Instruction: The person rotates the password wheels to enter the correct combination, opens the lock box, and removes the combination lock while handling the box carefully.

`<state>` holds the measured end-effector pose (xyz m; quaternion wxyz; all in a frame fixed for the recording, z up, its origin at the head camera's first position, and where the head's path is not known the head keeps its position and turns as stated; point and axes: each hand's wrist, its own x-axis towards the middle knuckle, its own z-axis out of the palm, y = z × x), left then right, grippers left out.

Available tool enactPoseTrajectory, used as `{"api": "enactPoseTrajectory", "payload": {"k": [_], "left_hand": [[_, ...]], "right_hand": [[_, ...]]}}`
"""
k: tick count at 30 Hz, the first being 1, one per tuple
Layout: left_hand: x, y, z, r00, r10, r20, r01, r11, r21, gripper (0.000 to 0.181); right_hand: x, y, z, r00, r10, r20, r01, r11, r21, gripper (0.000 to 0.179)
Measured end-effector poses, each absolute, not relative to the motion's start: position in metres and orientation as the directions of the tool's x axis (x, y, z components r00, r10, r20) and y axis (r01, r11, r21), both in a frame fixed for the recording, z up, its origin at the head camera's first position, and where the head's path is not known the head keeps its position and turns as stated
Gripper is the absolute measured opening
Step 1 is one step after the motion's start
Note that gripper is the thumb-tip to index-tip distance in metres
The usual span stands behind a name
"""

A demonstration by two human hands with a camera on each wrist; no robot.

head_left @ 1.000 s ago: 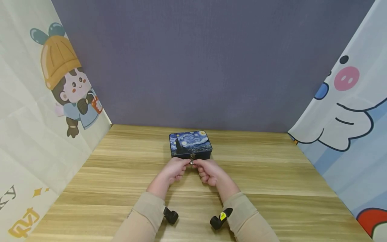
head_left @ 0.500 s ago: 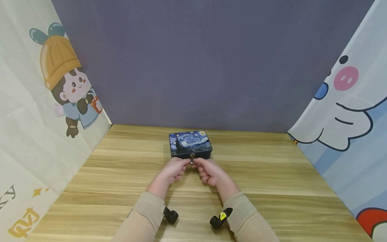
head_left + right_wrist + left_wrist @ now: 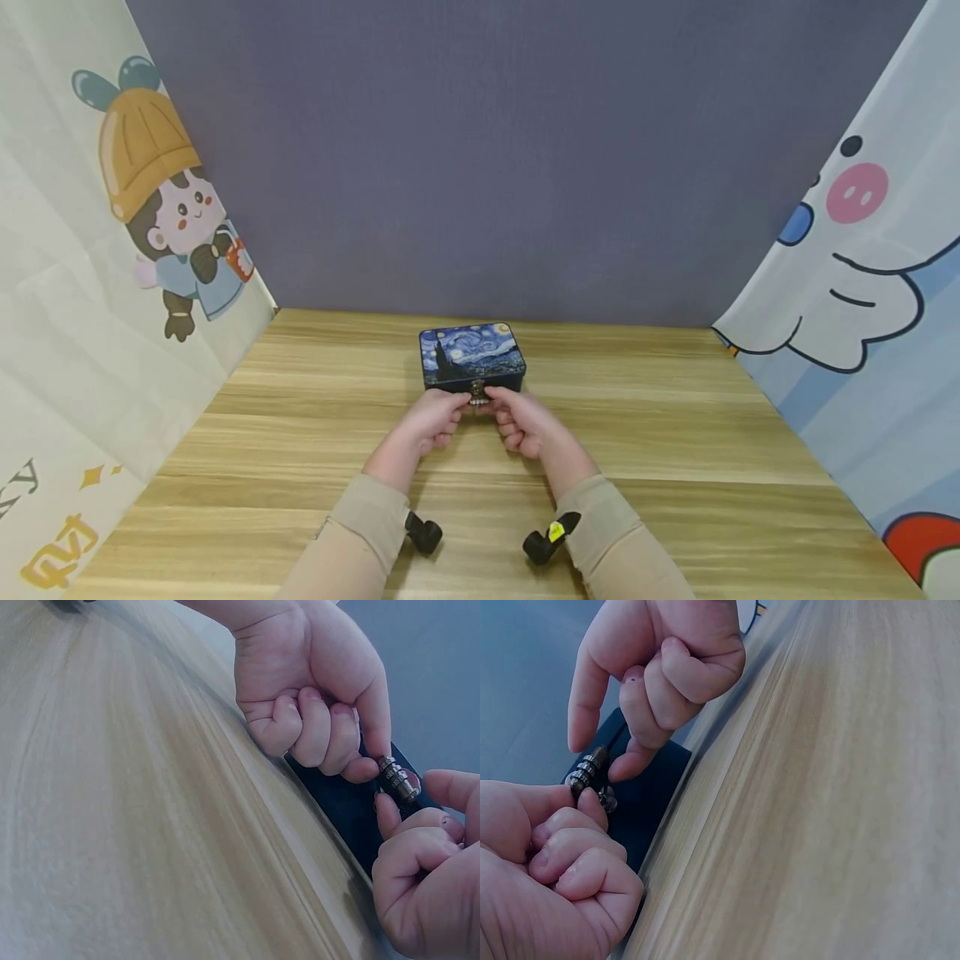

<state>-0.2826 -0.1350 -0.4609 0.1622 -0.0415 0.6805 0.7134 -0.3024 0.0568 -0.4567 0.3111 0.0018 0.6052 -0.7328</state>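
A small dark box (image 3: 474, 353) with a Starry Night picture on its lid sits closed at the back middle of the table. A brass-coloured combination padlock (image 3: 586, 774) with several number dials hangs at the clasp (image 3: 477, 386) on its front. My left hand (image 3: 431, 419) pinches one end of the padlock between thumb and index finger, its other fingers curled. My right hand (image 3: 523, 421) is at the other end, thumb and index finger spread apart around the padlock with a gap showing in both wrist views. Its remaining fingers are curled in.
The wooden table (image 3: 660, 433) runs back to a grey-purple panel (image 3: 495, 150). Printed cloths, a cartoon child (image 3: 180, 200) on the left and a pig (image 3: 862, 250) on the right, close off the sides. Black wrist cameras (image 3: 426, 536) sit at both sleeves.
My right thumb and index finger have moved off the padlock, and the right hand has shifted slightly right. More of the dials shows now. My left hand and the box stay put.
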Motion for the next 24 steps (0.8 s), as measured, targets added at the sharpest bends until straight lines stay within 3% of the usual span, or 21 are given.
{"api": "enactPoseTrajectory", "payload": {"k": [24], "left_hand": [[-0.2815,-0.1347,-0.4600,-0.943,0.180,-0.281,-0.288,-0.013,0.958,0.028]], "right_hand": [[-0.2988,0.0496,-0.4582,-0.810,-0.444,-0.383,0.454,-0.062,-0.889,0.035]]}}
